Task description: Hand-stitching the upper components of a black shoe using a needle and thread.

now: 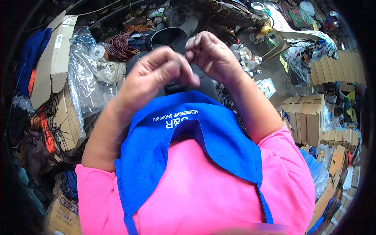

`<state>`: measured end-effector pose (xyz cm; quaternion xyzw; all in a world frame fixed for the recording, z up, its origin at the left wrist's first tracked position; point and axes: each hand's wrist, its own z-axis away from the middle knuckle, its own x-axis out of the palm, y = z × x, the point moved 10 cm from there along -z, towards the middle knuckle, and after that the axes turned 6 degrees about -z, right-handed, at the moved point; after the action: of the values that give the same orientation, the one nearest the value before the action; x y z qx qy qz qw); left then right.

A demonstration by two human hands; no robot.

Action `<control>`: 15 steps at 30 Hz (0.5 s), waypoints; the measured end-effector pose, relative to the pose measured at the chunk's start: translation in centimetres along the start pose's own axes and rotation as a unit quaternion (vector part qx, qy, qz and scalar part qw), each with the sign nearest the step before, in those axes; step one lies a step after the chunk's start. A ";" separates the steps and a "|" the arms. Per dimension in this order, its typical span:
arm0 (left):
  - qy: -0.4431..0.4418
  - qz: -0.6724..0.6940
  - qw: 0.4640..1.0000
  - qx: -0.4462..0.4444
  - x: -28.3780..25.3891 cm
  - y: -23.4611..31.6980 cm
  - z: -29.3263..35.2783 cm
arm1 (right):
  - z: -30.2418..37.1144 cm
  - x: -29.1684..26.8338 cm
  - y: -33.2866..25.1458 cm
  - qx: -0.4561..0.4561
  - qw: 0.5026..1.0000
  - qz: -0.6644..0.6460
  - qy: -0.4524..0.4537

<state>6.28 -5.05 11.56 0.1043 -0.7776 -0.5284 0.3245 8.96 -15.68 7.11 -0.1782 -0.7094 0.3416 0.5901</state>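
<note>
Both my hands are raised over my lap, close together above a blue apron (219, 113). My left hand (152, 72) is curled, its thumb bent in toward the fingers, and motion blurs the fingertips. My right hand (213, 55) has its fingers bent and drawn together against the thumb, near the left fingertips. Anything thin or small between the fingers cannot be made out. Just beyond the hands stands a black bucket (150, 41), partly hidden by them. The apron lies over a pink shirt (203, 188).
Clear plastic sheeting (84, 70) and cardboard (56, 58) lean at the left. A coil of reddish-brown cord (119, 45) lies behind my left hand. Small white bottles (250, 62) stand beyond my right forearm. Cardboard boxes (305, 119) are stacked at the right.
</note>
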 end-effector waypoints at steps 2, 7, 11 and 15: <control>-0.085 -0.015 0.986 -0.144 0.1 -3.0 1.9 | 1.1 1.7 1.1 0.084 0.985 0.125 -0.090; 0.210 -0.586 0.780 -0.061 -14.1 1.2 8.8 | 6.6 -6.8 -2.5 0.136 0.689 0.711 -0.023; 0.450 -0.597 0.663 -0.040 -27.8 9.6 19.4 | 17.3 -21.6 -11.2 0.245 0.547 0.772 0.212; 0.399 -0.570 0.718 -0.020 -24.5 6.7 15.3 | 17.4 -20.5 -9.4 0.218 0.540 0.794 0.172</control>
<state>16.92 21.65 4.34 0.7224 -0.3585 -0.5384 0.2444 -1.41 -40.56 -2.27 -0.5899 -0.0660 0.7775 0.2080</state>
